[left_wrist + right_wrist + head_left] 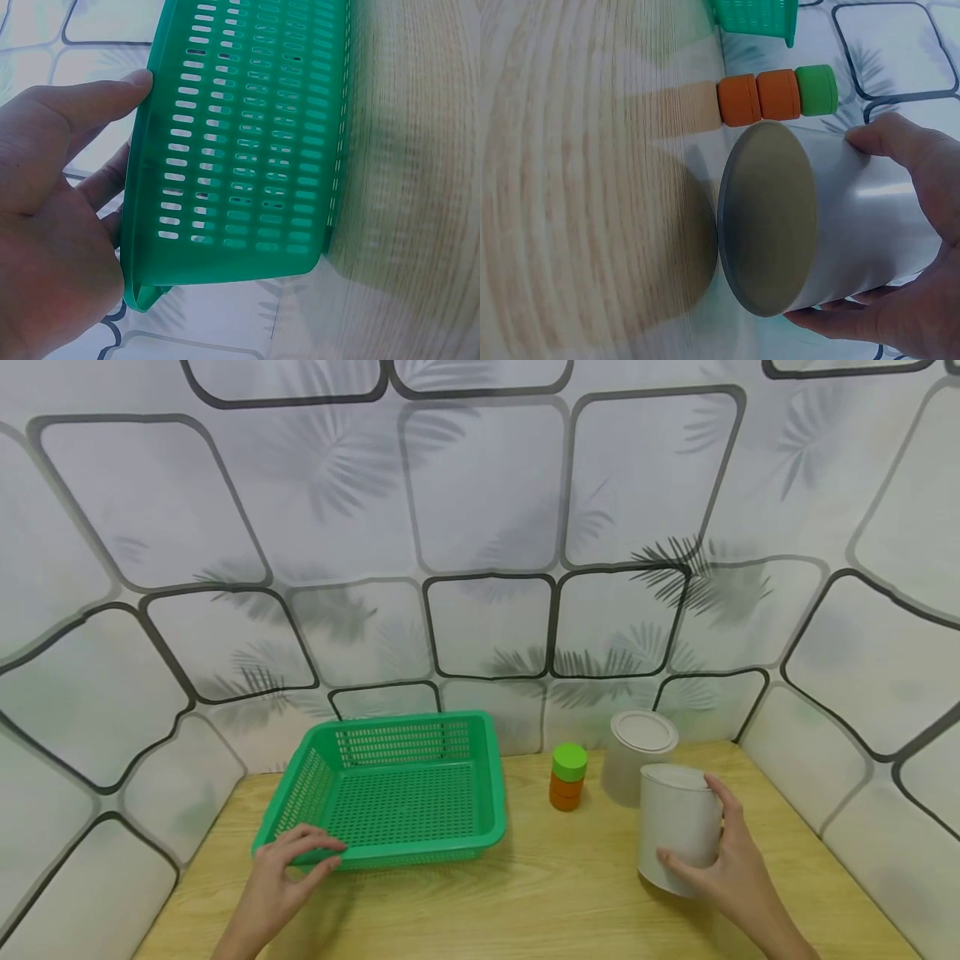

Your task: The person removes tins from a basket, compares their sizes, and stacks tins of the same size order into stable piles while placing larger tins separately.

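Note:
My right hand grips a white cylindrical can, thumb on its near side and fingers round the right side. The can leans slightly, and its flat base shows in the right wrist view, its lower edge close over the table. My left hand is at the front left of a green plastic basket, its fingers over the rim and thumb outside. In the left wrist view the thumb presses the basket's rim, with other fingers partly hidden behind it.
A second white can stands upright behind the held one. Left of it is a small orange container with a green lid. The wooden table meets a patterned cloth backdrop at the back and sides.

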Motion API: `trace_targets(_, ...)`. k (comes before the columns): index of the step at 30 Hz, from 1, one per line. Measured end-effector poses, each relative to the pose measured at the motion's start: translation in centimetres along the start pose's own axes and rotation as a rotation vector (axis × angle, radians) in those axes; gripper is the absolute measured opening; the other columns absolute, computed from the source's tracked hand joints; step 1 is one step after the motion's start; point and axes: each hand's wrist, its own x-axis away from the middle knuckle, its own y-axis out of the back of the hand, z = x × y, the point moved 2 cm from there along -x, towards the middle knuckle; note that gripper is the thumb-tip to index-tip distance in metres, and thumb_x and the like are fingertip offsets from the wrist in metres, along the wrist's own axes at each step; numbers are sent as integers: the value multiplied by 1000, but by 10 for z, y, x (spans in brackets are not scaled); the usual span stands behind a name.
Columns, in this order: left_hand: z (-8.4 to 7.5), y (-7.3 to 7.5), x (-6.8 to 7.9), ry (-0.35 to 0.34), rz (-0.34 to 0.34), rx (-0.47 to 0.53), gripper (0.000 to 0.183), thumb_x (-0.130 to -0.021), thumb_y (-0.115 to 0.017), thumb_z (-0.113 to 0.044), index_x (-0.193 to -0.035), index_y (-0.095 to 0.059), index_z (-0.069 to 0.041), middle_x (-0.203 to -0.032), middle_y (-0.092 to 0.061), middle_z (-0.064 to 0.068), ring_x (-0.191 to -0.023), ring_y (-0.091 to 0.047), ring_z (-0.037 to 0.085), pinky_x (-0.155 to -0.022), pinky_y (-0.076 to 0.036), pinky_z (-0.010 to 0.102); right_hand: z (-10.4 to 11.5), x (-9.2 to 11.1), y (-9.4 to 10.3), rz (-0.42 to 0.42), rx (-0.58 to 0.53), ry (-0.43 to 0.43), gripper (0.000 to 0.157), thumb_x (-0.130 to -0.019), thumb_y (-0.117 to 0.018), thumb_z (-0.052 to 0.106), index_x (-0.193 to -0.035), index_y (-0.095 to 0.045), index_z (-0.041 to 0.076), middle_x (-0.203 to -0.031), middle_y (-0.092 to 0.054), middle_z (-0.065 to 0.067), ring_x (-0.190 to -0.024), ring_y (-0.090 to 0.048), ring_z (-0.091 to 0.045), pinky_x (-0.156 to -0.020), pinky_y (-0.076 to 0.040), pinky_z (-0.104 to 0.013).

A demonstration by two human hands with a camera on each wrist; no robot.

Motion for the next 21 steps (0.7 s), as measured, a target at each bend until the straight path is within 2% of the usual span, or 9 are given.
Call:
trace_targets(10,-1,0,0,-5,-13,4,32,-69,-82,-1,-92,-72,-22,-89,-64,-8,-86,-58,9,-81,-37,10,-3,-2,0,-11,21,-1,115,-65,-88,24,-151,-12,22,-133,-39,-30,-99,-51,-50,-67,-45,-64)
trace_targets(18,-2,0,0,-1,-13,11,32,-70,-81,-1,-92,-72,-22,-89,-64,-8,-86,-58,9,-81,-37,10,-5,0,1,-11,-28,-48,96,-75,-82,27,-149,-21,23,-134,-39,-29,-98,-52,-59,-65,-50,-59)
trace_targets(21,-2,0,-1,-2,-13,5,33,-69,-82,-1,-92,-72,-22,-89,-64,-8,-86,-58,10,-81,-36,10,-7,2,0,-15,-24,-32,84,-78,-79,27,-147,-30,22,-132,-42,-27,-100,-53,-55,-64,-53,-54)
